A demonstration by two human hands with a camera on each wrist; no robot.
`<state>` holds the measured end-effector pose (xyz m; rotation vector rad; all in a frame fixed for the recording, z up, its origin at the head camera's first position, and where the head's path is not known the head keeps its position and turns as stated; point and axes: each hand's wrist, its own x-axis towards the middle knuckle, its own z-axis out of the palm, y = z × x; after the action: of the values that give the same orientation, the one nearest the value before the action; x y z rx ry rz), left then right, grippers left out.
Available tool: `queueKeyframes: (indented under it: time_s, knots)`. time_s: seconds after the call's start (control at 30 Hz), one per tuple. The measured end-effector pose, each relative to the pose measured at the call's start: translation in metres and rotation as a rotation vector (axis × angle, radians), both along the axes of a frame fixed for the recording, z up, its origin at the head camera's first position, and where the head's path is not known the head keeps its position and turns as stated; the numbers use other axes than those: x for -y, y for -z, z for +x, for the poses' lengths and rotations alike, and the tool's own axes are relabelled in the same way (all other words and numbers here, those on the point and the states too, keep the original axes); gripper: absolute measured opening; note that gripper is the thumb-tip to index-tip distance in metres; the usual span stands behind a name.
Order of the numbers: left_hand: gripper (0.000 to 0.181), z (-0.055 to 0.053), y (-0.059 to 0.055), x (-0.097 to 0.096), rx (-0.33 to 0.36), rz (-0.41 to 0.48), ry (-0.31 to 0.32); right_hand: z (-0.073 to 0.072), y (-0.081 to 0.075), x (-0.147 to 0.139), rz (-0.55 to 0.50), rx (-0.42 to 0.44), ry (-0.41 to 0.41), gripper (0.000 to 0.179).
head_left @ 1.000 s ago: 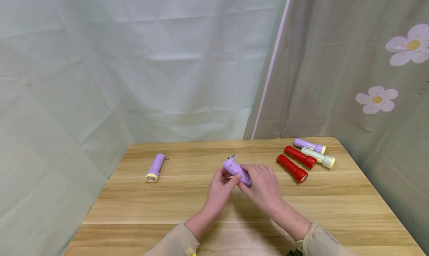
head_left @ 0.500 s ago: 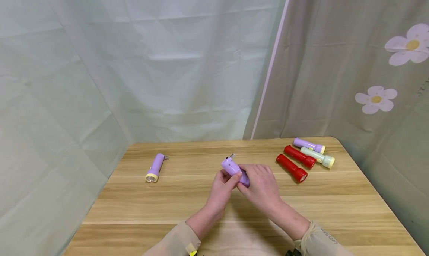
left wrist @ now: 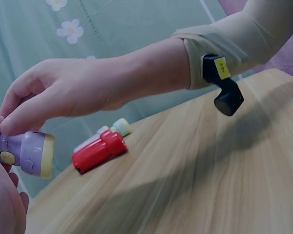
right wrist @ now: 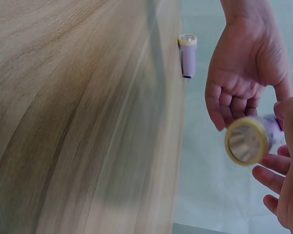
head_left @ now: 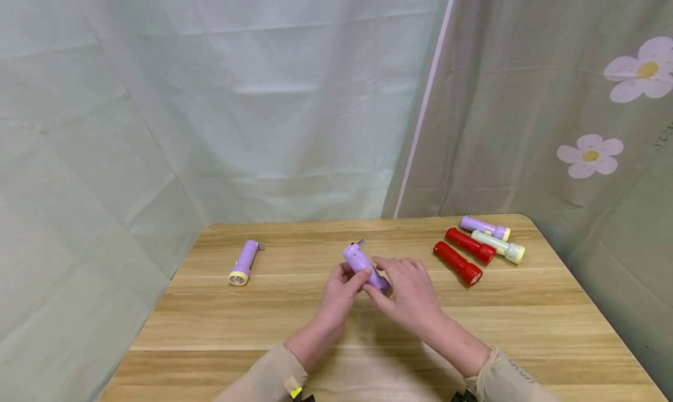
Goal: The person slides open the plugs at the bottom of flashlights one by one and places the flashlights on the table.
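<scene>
A purple flashlight [head_left: 361, 263] is held above the table at a slant, its end with a small metal tab pointing up and away. My left hand [head_left: 339, 294] grips its body, thumb across the upper side. My right hand [head_left: 410, 291] is at the lens end, thumb tip close against the body and the other fingers loosely spread around it. In the right wrist view, the yellow-rimmed lens [right wrist: 245, 141] faces the camera, with the right fingers [right wrist: 271, 176] extended beside it. The left wrist view shows a yellow switch [left wrist: 8, 157] on the side.
Another purple flashlight [head_left: 246, 263] with a metal tab lies at the table's left. Grouped at the back right are two red flashlights [head_left: 457, 264], a pale green flashlight [head_left: 496, 246] and a purple one [head_left: 484, 227]. Curtains [head_left: 294, 127] hang behind the wooden table [head_left: 210, 332].
The held flashlight and my left hand have shifted slightly left. The right fingers have loosened and spread, showing more of the lens end. The flashlights on the table stay put.
</scene>
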<state>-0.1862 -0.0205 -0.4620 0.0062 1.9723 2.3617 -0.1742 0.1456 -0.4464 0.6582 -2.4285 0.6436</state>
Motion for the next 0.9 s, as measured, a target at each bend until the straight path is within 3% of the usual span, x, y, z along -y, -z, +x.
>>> queueKeyframes:
  time_s: [0.23,0.43,0.7,0.9]
  knots:
    - [0.046,-0.008,0.002,0.018,0.004,-0.07,-0.027,0.001,0.001,-0.009,0.035,0.048,0.007,0.056]
    - [0.044,-0.017,0.006,0.043,0.002,-0.151,-0.017,0.001,0.004,-0.022,0.126,0.058,-0.014,0.052]
    - [0.044,-0.024,0.011,0.083,-0.014,-0.369,0.016,0.003,0.013,-0.048,0.234,0.109,-0.004,0.042]
    - [0.047,-0.031,0.011,0.108,-0.038,-0.528,-0.019,0.007,0.02,-0.07,0.302,0.098,0.044,0.04]
